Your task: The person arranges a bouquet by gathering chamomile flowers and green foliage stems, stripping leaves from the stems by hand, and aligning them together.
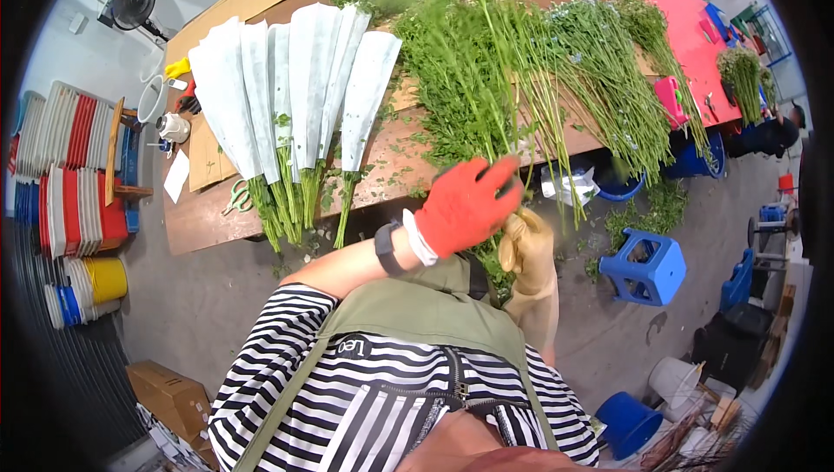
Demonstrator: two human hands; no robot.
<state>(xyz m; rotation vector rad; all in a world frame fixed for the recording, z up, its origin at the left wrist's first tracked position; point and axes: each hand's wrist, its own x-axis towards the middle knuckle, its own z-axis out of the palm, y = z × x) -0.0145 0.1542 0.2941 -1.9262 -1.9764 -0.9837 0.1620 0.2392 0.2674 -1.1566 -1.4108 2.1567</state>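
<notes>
My right hand, in a tan rubber glove, is closed around the lower part of a tall green leafy stem. The stem rises over the table, its top blurred. Just above that fist my left hand, in a red coated work glove, reaches across the stem with its fingers partly spread. Whether those fingers grip it is hidden. Leaves hang below the hands, before my olive apron. Beyond them a heap of leafy green stems lies on the brown table. Several bunches in white paper sleeves lie to the left.
Green-handled scissors lie by the table's left front edge. Blue-flowered stems overhang the front edge at right, above a blue bucket. A blue plastic stool stands on the floor at right. Another person is at the far right.
</notes>
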